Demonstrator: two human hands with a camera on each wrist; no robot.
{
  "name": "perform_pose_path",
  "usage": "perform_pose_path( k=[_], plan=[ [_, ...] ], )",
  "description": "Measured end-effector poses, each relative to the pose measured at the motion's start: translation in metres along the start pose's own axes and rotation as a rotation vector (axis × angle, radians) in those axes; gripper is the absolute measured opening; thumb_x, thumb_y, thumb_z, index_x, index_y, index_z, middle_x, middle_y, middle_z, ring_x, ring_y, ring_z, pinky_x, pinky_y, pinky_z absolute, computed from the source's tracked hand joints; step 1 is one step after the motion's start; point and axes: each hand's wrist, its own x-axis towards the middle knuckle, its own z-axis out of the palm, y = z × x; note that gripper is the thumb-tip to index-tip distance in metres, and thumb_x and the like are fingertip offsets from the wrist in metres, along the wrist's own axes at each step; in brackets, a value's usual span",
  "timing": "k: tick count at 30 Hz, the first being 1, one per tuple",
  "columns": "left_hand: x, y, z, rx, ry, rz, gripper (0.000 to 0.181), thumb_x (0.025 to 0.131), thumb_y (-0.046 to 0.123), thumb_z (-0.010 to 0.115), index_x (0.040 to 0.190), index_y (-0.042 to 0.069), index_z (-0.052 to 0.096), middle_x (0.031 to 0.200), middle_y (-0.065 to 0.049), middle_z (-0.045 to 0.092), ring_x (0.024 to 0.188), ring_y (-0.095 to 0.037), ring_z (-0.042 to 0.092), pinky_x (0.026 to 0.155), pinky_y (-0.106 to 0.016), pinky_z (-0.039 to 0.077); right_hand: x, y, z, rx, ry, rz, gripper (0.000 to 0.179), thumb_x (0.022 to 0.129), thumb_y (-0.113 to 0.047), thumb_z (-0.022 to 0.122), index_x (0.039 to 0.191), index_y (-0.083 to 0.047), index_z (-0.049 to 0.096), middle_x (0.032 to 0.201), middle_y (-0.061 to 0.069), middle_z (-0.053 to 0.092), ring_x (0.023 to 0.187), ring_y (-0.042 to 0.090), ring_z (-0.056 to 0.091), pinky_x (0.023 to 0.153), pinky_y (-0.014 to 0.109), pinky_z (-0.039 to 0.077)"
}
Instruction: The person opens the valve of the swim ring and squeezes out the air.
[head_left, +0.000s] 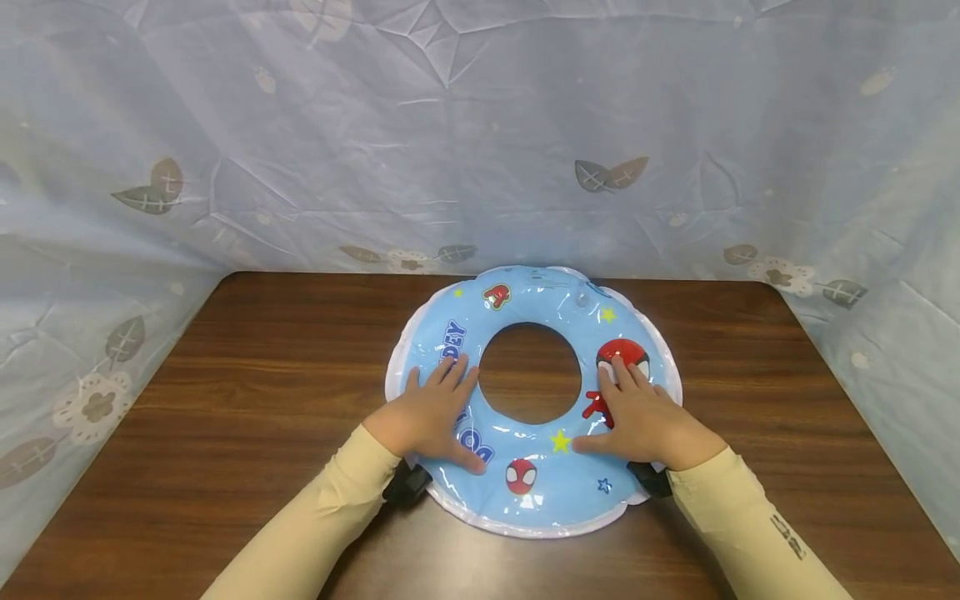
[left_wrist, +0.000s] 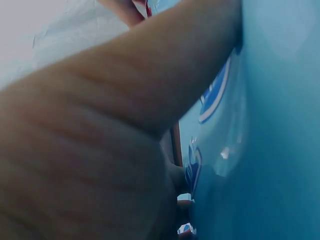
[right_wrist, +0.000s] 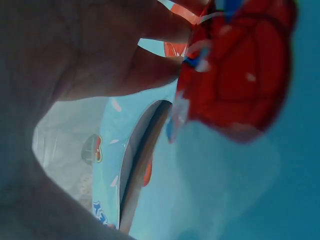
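Note:
An inflated light-blue swim ring with a pale rim, red masked cartoon heads, stars and blue lettering lies flat on the wooden table. On its left side rests my left hand, fingers spread across the lettering. My right hand lies with spread fingers on the right side, over a large red cartoon figure. Close up in the left wrist view, the thumb of that hand presses against the blue vinyl. Through the ring's round hole the table shows.
The dark brown wooden table extends to both sides of the ring. A pale grey-blue curtain with leaf and flower prints hangs behind and along both sides. Black wrist straps touch the ring's near edge.

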Motion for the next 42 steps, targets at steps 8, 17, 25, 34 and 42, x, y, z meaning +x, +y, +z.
perform_pose_path(
  k=[8, 17, 25, 34, 42],
  plan=[
    [0.002, -0.002, 0.001, 0.002, -0.001, 0.005, 0.131, 0.069, 0.075, 0.080, 0.166, 0.011, 0.020, 0.174, -0.013, 0.007, 0.160, -0.038, 0.003, 0.120, -0.073, 0.007, 0.002, 0.002, 0.002, 0.005, -0.035, -0.002, 0.117, 0.077, -0.062, 0.080, 0.158, 0.006, 0.030, 0.164, 0.034, 0.021, 0.148, 0.060, 0.019, 0.108, 0.078, 0.029],
    [0.002, -0.001, 0.000, 0.001, -0.011, 0.004, 0.130, 0.071, 0.076, 0.079, 0.166, 0.011, 0.018, 0.174, -0.013, 0.006, 0.160, -0.038, 0.003, 0.120, -0.072, 0.006, 0.003, 0.004, 0.002, 0.011, -0.072, -0.003, 0.117, 0.079, -0.064, 0.078, 0.159, 0.005, 0.029, 0.165, 0.034, 0.019, 0.148, 0.060, 0.018, 0.108, 0.078, 0.029],
    [-0.004, 0.000, -0.005, -0.009, 0.011, 0.042, 0.131, 0.071, 0.077, 0.077, 0.166, 0.009, 0.018, 0.174, -0.015, 0.006, 0.160, -0.038, 0.002, 0.120, -0.072, 0.004, 0.003, 0.003, 0.004, 0.018, -0.077, 0.018, 0.118, 0.078, -0.062, 0.080, 0.160, 0.004, 0.028, 0.165, 0.034, 0.021, 0.148, 0.058, 0.019, 0.107, 0.078, 0.031],
    [-0.008, 0.016, -0.005, -0.042, 0.184, 0.024, 0.133, 0.071, 0.083, 0.072, 0.164, 0.003, 0.020, 0.172, -0.020, 0.012, 0.158, -0.045, 0.007, 0.116, -0.078, 0.010, 0.002, -0.002, 0.002, 0.010, -0.066, 0.037, 0.118, 0.075, -0.061, 0.083, 0.158, 0.006, 0.031, 0.163, 0.035, 0.023, 0.146, 0.061, 0.022, 0.090, 0.068, 0.053],
    [-0.014, 0.034, 0.001, -0.061, 0.203, -0.083, 0.136, 0.067, 0.084, 0.075, 0.164, 0.003, 0.022, 0.168, -0.026, 0.021, 0.155, -0.048, 0.018, 0.110, -0.082, 0.020, 0.001, -0.009, 0.002, -0.035, -0.039, 0.069, 0.116, 0.071, -0.065, 0.084, 0.150, 0.008, 0.043, 0.152, 0.038, 0.039, 0.134, 0.063, 0.042, 0.083, 0.064, 0.057]
  ],
)
